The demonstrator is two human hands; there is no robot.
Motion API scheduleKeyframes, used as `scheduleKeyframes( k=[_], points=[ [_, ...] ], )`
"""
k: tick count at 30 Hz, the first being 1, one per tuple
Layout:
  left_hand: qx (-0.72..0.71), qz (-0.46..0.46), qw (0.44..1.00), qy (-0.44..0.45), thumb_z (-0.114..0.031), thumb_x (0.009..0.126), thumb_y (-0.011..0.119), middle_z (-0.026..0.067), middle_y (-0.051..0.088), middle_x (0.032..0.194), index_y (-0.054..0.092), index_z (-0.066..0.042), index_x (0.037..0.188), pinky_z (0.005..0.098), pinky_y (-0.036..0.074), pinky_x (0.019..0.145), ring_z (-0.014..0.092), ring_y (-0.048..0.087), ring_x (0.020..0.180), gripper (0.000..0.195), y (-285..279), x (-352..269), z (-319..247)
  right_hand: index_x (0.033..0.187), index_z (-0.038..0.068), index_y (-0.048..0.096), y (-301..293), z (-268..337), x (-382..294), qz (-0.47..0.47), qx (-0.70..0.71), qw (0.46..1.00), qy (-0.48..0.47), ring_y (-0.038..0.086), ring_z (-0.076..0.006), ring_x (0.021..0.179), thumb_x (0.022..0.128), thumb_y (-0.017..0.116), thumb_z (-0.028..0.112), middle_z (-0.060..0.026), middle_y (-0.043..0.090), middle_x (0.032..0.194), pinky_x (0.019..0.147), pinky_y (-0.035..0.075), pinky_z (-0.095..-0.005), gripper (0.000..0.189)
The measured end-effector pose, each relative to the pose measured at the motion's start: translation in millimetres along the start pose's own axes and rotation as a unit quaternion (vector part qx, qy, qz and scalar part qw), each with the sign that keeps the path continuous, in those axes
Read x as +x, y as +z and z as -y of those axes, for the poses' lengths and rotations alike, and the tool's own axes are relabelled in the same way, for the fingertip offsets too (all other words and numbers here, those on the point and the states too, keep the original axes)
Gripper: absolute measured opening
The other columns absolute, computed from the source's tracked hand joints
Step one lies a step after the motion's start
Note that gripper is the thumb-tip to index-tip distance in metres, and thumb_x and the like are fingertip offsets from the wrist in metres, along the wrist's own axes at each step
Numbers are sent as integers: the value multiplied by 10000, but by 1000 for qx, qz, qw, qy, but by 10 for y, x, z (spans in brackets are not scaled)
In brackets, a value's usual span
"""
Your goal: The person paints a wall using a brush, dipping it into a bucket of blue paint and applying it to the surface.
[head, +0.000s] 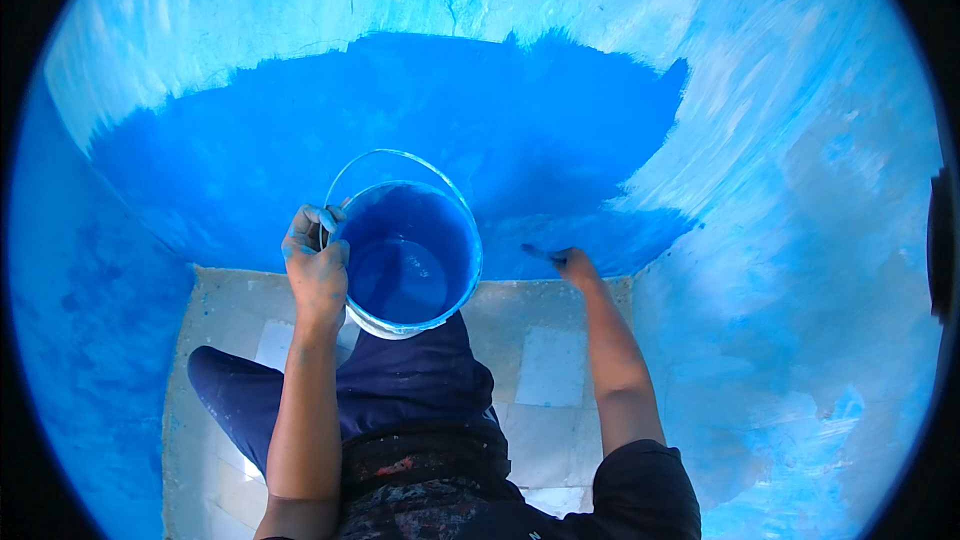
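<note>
My left hand (315, 262) grips the rim and handle side of a white paint bucket (386, 326), tipped so that I look into it. Blue paint (409, 277) lies in its bottom and coats its inner wall, and its wire handle (397, 154) arches up on the far side. Blue smears mark my left fingers. To the right, my right hand (577, 268) holds a paintbrush (541, 252) by its handle, close to the lower part of the wall ahead (420, 105). Whether the bristles touch the wall I cannot tell. Fresh, deep blue paint covers a broad ragged-edged patch of that wall.
A blue wall (90, 300) rises at the left, and a patchy pale-blue wall (757, 360) at the right. Underfoot is a tiled floor (551, 367) that meets the walls. A dark object (940, 244) shows at the far right rim.
</note>
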State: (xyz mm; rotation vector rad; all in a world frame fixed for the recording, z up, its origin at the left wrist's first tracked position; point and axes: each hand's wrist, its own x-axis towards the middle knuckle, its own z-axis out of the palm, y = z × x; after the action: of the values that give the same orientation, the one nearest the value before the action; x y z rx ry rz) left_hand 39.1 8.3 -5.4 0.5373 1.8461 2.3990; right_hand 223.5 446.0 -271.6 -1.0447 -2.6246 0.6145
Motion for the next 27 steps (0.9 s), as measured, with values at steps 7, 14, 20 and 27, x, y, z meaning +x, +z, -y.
scheduleKeyframes(
  k=[7, 14, 20, 27],
  points=[
    [24, 5, 1000, -9, 174, 661, 397, 61, 589, 1007, 511, -70, 957, 206, 408, 690, 134, 556, 954, 400, 0, 6, -78, 1133, -10, 689, -11, -15, 138, -397, 581, 666, 248, 664, -257, 798, 931, 622, 119, -171, 708, 941, 704, 552, -411, 250],
    [25, 35, 998, -53, 137, 645, 415, 48, 569, 1045, 523, -71, 1057, 191, 386, 651, 111, 515, 879, 473, -108, 27, -92, 1063, 28, 738, 865, 686, -153, 37, 58, 995, -68, 665, -239, 822, 841, 708, 164, -127, 716, 836, 777, 542, -391, 262],
    [21, 0, 999, -27, 123, 652, 415, 60, 578, 1058, 522, -77, 1137, 205, 388, 652, 106, 502, 837, 535, -358, 56, -34, 1110, 0, 701, 778, 772, -76, -396, 645, 577, 308, 682, -322, 904, 906, 627, 195, -223, 697, 1042, 825, 527, -419, 291],
    [8, 25, 991, -132, 145, 700, 432, 74, 601, 1005, 504, -93, 1185, 209, 384, 597, 97, 495, 744, 546, -685, 127, 20, 1090, -1, 705, 759, 1292, -208, -25, 198, 972, -125, 658, -289, 881, 929, 625, 241, -179, 718, 944, 812, 505, -417, 301]
  ],
)
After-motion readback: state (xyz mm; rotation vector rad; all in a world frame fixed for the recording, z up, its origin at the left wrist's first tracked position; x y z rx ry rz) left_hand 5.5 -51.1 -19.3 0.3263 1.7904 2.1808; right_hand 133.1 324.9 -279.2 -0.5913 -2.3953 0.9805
